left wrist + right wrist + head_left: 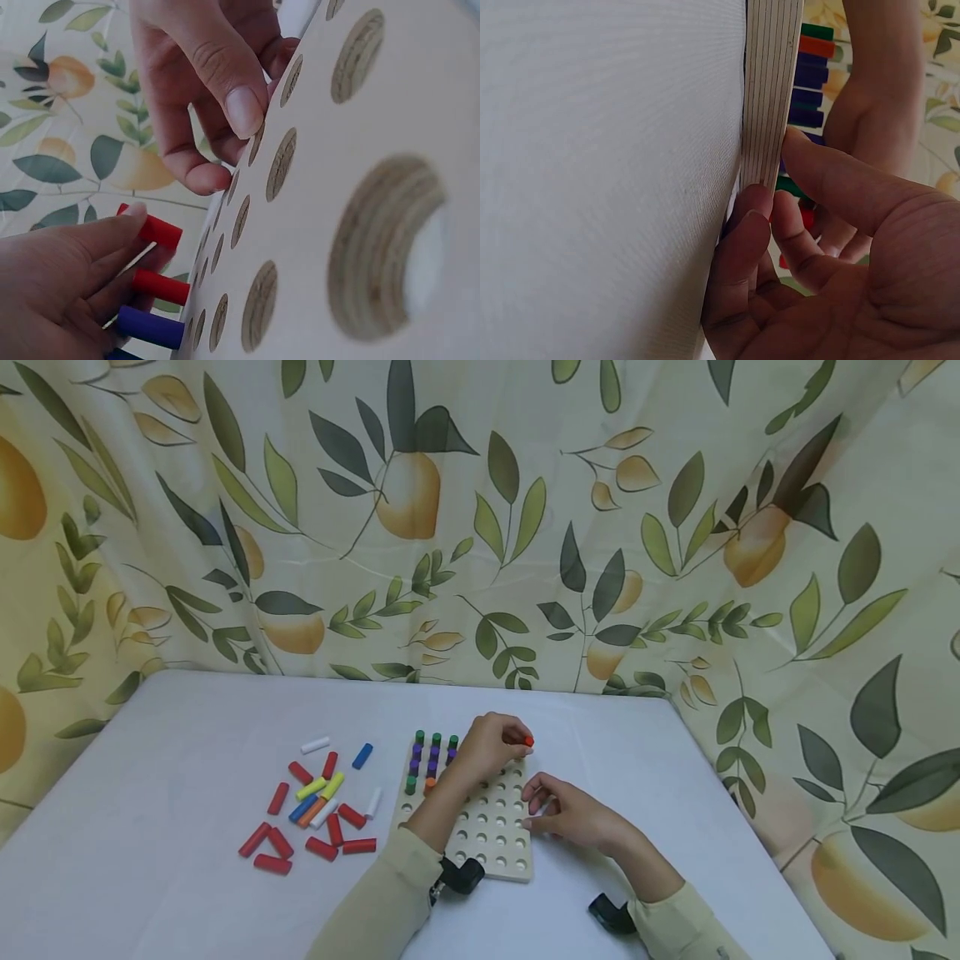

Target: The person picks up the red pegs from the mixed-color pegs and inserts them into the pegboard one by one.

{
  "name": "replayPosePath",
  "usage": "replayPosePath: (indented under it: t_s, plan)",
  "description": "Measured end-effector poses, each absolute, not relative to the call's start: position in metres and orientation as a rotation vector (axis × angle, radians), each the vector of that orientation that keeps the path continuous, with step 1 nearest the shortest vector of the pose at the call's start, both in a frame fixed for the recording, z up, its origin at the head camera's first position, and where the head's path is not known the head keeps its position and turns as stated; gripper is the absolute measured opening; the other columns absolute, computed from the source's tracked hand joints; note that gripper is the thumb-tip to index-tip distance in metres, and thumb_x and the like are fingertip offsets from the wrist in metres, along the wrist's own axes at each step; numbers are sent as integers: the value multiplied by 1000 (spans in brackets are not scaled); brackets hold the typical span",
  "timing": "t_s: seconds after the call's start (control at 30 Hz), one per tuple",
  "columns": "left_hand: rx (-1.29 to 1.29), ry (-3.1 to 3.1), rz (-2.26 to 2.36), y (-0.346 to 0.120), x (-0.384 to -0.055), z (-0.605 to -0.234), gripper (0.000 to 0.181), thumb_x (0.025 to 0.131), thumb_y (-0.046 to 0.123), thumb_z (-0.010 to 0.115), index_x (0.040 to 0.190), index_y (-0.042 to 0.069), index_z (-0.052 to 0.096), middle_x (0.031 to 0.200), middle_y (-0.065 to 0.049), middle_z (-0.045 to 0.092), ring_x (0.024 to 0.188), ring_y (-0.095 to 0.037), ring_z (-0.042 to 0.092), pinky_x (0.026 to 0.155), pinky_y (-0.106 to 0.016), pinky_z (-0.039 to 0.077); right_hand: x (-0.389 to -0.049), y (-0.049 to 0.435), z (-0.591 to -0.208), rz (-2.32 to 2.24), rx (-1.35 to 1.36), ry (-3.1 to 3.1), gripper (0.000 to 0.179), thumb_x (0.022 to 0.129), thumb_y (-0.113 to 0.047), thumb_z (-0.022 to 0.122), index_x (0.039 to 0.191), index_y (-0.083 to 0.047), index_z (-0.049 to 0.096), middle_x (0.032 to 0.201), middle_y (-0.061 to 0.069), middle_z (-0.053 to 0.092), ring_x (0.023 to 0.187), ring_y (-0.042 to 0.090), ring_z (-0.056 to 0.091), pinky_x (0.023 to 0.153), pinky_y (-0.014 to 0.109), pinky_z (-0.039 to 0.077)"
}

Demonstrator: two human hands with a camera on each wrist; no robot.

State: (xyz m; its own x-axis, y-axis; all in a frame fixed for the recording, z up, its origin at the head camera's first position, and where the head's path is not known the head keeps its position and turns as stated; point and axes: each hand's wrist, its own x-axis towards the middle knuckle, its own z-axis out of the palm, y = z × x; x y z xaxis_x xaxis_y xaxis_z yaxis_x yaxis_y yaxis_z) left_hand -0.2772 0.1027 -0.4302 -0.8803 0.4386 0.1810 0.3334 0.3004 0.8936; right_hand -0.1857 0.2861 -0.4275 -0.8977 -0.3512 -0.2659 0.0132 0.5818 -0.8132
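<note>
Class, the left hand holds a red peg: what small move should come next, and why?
Probably lower the red peg into a nearby open hole: the left hand pinches it with its end apparently clear of the board, while the right hand grips the board's edge.

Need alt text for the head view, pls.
A person's left hand pinches a red peg at the far right corner of a pegboard, while the right hand holds the board's right edge. Loose pegs, mostly red, lie left of it on a white table, fruit-print fabric behind.
</note>
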Motion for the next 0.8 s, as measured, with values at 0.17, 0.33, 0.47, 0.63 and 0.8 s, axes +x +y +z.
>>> replayPosePath:
  t_s: [0.17, 0.33, 0.47, 0.63, 0.8]
  plan:
    - [723, 2493, 1580, 101, -278, -429, 8, 92, 4, 79, 97, 10, 78, 84, 7, 72, 79, -9, 64, 75, -27, 52, -185, 285, -425, -1240, -267, 2420, 34, 92, -15, 80, 115, -7, 57, 99, 10, 57, 73, 22, 52, 62, 29, 47]
    - [713, 2492, 1560, 100, -279, -429, 9, 92, 4, 79, 97, 11, 78, 84, 7, 72, 79, -8, 66, 79, -29, 52, -184, 285, -423, -1245, -259, 2418, 34, 92, -14, 81, 115, -7, 57, 100, 10, 57, 73, 22, 52, 62, 29, 46]
    - [714, 2510, 1519, 99, -279, -430, 9, 92, 5, 79, 98, 12, 78, 84, 7, 72, 80, -7, 66, 82, -31, 52, -184, 285, -425, -1250, -261, 2412, 35, 92, -15, 81, 115, -7, 57, 100, 10, 57, 73, 22, 52, 62, 29, 46]
    - [730, 2518, 1491, 97, -279, -431, 9, 93, 6, 79, 99, 12, 78, 85, 8, 72, 81, -7, 66, 83, -32, 52, -186, 285, -428, -1253, -264, 2406, 35, 92, -15, 81, 115, -8, 56, 100, 10, 57, 73, 22, 53, 62, 30, 47]
    - [733, 2537, 1450, 97, -278, -431, 9, 93, 9, 79, 100, 14, 78, 86, 9, 72, 82, -6, 66, 86, -34, 50, -187, 285, -429, -1250, -257, 2406, 35, 92, -15, 81, 115, -8, 57, 100, 10, 57, 73, 22, 53, 62, 30, 47]
